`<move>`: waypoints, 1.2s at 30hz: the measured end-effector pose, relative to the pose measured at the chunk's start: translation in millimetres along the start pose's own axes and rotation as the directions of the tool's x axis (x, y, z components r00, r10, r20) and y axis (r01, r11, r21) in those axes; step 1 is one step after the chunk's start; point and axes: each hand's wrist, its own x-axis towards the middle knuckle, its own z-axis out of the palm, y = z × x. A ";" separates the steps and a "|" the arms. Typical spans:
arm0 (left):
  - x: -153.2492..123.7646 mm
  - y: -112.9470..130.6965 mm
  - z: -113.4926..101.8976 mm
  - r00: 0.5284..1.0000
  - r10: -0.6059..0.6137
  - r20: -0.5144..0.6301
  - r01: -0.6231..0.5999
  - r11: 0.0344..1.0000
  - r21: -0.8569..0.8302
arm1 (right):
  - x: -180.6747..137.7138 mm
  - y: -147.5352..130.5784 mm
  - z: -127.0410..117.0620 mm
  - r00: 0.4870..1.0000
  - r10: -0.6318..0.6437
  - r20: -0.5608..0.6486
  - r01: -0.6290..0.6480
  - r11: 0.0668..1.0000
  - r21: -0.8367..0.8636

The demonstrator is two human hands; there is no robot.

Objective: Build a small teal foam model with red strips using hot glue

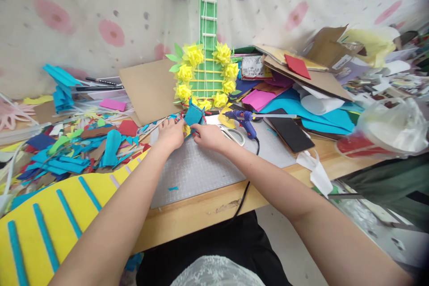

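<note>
A small boxy blue felt piece [194, 115] with red bits at its sides and yellow at its lower edge stands at the middle of the work area. My left hand [170, 134] closes on its lower left side, by the yellow part. From the lower right, my right hand [208, 136] pinches its bottom edge with curled fingers. Just behind it is a green guitar-shaped craft [208, 82] with white strings, ringed by yellow paper flowers [193, 55]. White-handled scissors [234, 136] lie right of my right hand, beneath a blue glue gun [246, 123] holding a clear stick.
A grey cutting mat [197, 174] covers the wooden table [187, 228]. Felt scraps [67, 156] heap at left, beside a yellow sheet [43, 214] with blue strips. At right are a black phone [291, 132], stacked cardboard [308, 76] and a red-and-clear tub [362, 140]. The glue gun's cord [246, 192] hangs over the edge.
</note>
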 end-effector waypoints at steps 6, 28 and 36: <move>1.0 0.2 1.6 1.000 0.001 -0.009 -0.001 1.000 0.012 | 3.0 -2.5 -6.9 0.999 -0.027 0.024 0.027 0.999 -0.024; 2.7 -1.4 5.7 0.999 -0.005 -0.033 0.004 1.000 -0.014 | -41.3 49.6 -21.2 1.000 0.026 -0.001 -0.024 0.969 0.245; 0.6 -0.8 6.9 0.999 -0.009 -0.048 0.008 1.000 -0.021 | -57.1 69.8 -26.0 0.981 0.189 0.050 -0.195 0.968 0.157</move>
